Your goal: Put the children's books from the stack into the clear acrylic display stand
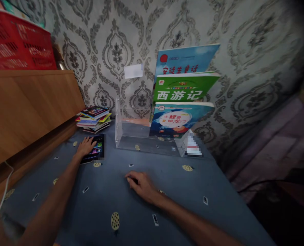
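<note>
My left hand (86, 146) lies flat, fingers stretched out, on a dark book (96, 150) that rests on the blue-grey patterned cloth (131, 212). Just beyond it is a stack of colourful books (94, 119). My right hand (141, 184) rests on the cloth near the middle, fingers loosely curled, holding nothing. A clear acrylic stand (141, 136) sits by the wall and holds three children's books in tiers: a blue one at the back (186, 59), a green one (185, 89) and a blue one in front (179, 119).
A wooden headboard (26, 106) runs along the left, with a red plastic basket (15, 44) on top. Patterned wallpaper (110, 44) backs the scene. A white cord (3, 198) hangs at the lower left. The cloth's edge drops off at the right into shadow.
</note>
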A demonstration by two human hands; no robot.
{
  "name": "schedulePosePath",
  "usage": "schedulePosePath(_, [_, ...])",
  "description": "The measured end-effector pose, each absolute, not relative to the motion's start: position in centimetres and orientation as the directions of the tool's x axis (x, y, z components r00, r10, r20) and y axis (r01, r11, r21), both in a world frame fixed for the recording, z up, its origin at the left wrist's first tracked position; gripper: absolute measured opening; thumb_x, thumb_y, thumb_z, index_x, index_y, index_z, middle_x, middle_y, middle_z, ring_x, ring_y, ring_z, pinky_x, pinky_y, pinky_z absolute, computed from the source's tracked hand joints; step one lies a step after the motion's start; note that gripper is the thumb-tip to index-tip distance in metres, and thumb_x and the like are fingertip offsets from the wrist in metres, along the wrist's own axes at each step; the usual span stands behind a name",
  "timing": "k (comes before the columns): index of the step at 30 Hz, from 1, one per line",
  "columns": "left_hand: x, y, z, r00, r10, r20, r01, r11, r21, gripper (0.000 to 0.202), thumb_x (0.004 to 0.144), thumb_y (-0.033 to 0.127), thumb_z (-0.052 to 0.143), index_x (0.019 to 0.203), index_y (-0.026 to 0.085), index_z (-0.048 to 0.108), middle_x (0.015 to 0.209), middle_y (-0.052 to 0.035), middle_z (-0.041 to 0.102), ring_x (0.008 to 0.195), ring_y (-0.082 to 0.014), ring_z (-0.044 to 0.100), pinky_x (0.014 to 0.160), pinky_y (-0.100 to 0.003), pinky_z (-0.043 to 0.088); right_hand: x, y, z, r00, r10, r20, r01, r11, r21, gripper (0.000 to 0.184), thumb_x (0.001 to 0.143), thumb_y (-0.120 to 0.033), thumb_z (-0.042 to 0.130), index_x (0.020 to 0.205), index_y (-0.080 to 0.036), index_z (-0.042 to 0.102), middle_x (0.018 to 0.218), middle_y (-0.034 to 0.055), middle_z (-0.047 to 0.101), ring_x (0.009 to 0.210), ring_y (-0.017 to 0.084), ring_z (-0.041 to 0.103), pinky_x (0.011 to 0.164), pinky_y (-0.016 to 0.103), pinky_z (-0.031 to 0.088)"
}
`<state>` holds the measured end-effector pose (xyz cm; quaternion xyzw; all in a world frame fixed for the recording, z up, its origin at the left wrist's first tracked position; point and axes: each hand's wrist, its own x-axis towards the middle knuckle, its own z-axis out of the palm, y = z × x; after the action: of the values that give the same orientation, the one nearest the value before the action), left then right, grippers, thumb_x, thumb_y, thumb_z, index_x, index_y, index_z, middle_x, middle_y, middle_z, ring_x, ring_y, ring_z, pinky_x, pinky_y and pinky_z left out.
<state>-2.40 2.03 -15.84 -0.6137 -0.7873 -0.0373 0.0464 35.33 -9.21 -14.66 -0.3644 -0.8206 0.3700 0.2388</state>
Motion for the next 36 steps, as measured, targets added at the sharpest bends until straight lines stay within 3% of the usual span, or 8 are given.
schedulePosePath(7, [-2.1, 1.0, -16.2, -0.071, 0.986, 0.154, 0.995, 0.081, -0.061, 0.056, 0.096, 0.039, 0.028, 0.138, 0.011, 0.053, 0.143, -0.0174, 0.056, 0.141, -0.0295, 0.042, 0.113, -0.047, 0.034, 35.4, -9.5, -14.4, -0.612, 0.783, 0.116, 0.426, 0.449, -0.785, 0.024, 0.091, -0.02, 0.052, 0.104, -0.019, 0.072, 0.071, -0.001, 0.067, 0.064, 0.013, 0.058, 0.062, 0.023, 0.039])
schedulePosePath(14, [-1.6, -1.4, -17.5, -0.016, 0.989, 0.149, 0.995, 0.03, -0.096, 0.053, 0.094, 0.032, 0.03, 0.136, 0.015, 0.058, 0.148, -0.0107, 0.052, 0.145, -0.0285, 0.037, 0.119, -0.046, 0.031, 35.4, -9.2, -15.0, -0.582, 0.803, 0.127, 0.363, 0.396, -0.843, 0.021, 0.089, -0.018, 0.054, 0.098, -0.02, 0.072, 0.068, -0.0026, 0.066, 0.061, 0.012, 0.057, 0.06, 0.022, 0.039])
schedulePosePath(22, [0.6, -4.2, -18.3, -0.047, 0.975, 0.217, 0.997, 0.058, -0.044, 0.06, 0.094, 0.04, 0.031, 0.143, 0.01, 0.05, 0.148, -0.0165, 0.05, 0.144, -0.032, 0.038, 0.115, -0.051, 0.035, 35.3, -8.9, -15.5, -0.532, 0.831, 0.163, 0.278, 0.353, -0.893, 0.019, 0.091, -0.018, 0.052, 0.097, -0.019, 0.07, 0.072, -0.0015, 0.068, 0.066, 0.013, 0.061, 0.066, 0.023, 0.045])
schedulePosePath(25, [1.4, -5.3, -18.3, -0.057, 0.979, 0.197, 0.998, 0.061, -0.015, 0.063, 0.095, 0.041, 0.031, 0.145, 0.007, 0.047, 0.152, -0.0179, 0.045, 0.147, -0.0326, 0.033, 0.118, -0.049, 0.031, 36.0, -8.5, -15.5, -0.475, 0.845, 0.245, 0.343, 0.434, -0.833, 0.019, 0.09, -0.017, 0.053, 0.1, -0.019, 0.07, 0.088, 0.002, 0.071, 0.078, 0.015, 0.063, 0.075, 0.026, 0.047])
schedulePosePath(29, [2.6, -6.6, -18.4, -0.061, 0.984, 0.167, 0.998, 0.056, 0.034, 0.065, 0.096, 0.044, 0.029, 0.147, 0.007, 0.044, 0.155, -0.0169, 0.041, 0.149, -0.031, 0.028, 0.12, -0.047, 0.027, 38.8, -7.6, -15.8, -0.451, 0.834, 0.319, 0.505, 0.533, -0.679, 0.027, 0.09, -0.014, 0.054, 0.112, -0.017, 0.067, 0.114, 0.0098, 0.07, 0.109, 0.022, 0.061, 0.099, 0.038, 0.043])
schedulePosePath(33, [3.9, -7.5, -18.6, -0.049, 0.981, 0.189, 0.997, 0.036, 0.072, 0.065, 0.096, 0.047, 0.03, 0.147, 0.009, 0.045, 0.155, -0.0171, 0.042, 0.149, -0.0305, 0.029, 0.12, -0.048, 0.027, 43.1, -6.8, -16.6, -0.391, 0.872, 0.294, 0.662, 0.488, -0.569, 0.034, 0.09, -0.016, 0.053, 0.123, -0.017, 0.063, 0.136, 0.014, 0.061, 0.128, 0.025, 0.053, 0.111, 0.046, 0.036])
schedulePosePath(36, [5.1, -7.9, -18.9, -0.034, 0.975, 0.221, 0.996, 0.014, 0.089, 0.064, 0.096, 0.048, 0.032, 0.145, 0.011, 0.048, 0.153, -0.0161, 0.044, 0.147, -0.0306, 0.032, 0.12, -0.047, 0.029, 46.4, -6.4, -17.2, -0.338, 0.9, 0.277, 0.73, 0.436, -0.527, 0.036, 0.091, -0.017, 0.052, 0.126, -0.015, 0.061, 0.14, 0.0154, 0.059, 0.131, 0.026, 0.051, 0.113, 0.048, 0.033])
